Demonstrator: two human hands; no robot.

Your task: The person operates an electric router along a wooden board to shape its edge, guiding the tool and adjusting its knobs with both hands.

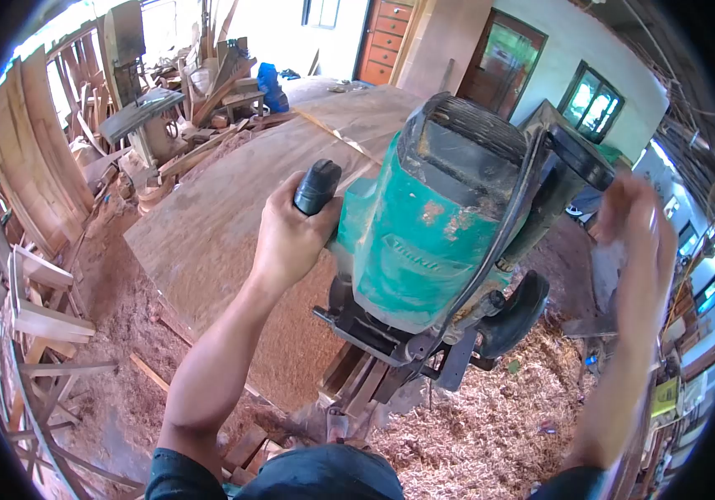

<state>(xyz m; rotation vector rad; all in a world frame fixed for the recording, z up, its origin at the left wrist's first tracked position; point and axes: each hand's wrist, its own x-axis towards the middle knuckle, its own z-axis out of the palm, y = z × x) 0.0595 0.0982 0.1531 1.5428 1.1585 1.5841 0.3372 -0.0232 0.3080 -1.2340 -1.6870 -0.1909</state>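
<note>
A large teal plunge router (428, 242) with a worn, dusty housing fills the middle of the view. My left hand (295, 217) is wrapped round its black side handle (319, 187). On the other side, a second black handle (517, 315) stands free of any hand. My right hand (628, 212) is raised right of the router, near a black round-capped part (580, 158); motion blurs its fingers. A black cord (503, 237) runs down over the housing. Below the router base lie narrow wood strips (356, 375); the bit is hidden.
A broad wooden board (224, 217) lies beneath and left of the router. Wood shavings (482, 417) cover the floor at lower right. Curved wooden pieces (45, 300) are stacked at left, near a machine with a small table (142, 115). A blue bag (271, 87) stands behind.
</note>
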